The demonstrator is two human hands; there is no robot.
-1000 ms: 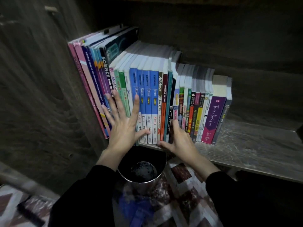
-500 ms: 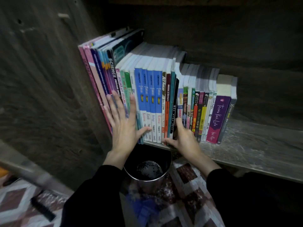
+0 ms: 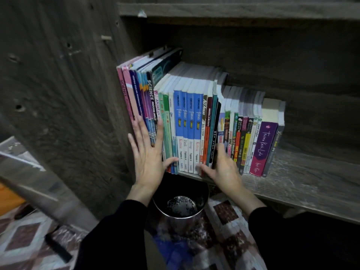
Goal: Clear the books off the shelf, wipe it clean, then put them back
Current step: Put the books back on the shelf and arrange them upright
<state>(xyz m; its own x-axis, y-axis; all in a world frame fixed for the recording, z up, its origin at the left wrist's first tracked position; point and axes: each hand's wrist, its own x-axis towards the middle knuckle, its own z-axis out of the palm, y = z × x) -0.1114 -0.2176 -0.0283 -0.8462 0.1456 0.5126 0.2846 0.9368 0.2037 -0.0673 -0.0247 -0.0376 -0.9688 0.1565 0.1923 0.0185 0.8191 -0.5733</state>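
Note:
A row of books (image 3: 191, 123) stands upright on a grey wooden shelf (image 3: 303, 182), packed against the left cabinet wall, ending with a purple book (image 3: 262, 147) and a grey one. My left hand (image 3: 149, 152) lies flat with fingers spread against the lower spines of the tall books on the left. My right hand (image 3: 222, 168) rests at the base of the spines near the middle of the row, fingers against a dark thin book; it grips nothing that I can see.
A round metal bin (image 3: 181, 203) stands on the floor right below the shelf's front edge, between my wrists. A patterned mat (image 3: 224, 230) covers the floor. The wooden side panel (image 3: 64, 106) rises at left. The shelf's right half is bare.
The camera has swung left and down a little, so the books sit further right in view. Both hands stay pressed on the spines, the left one slightly further left along the row.

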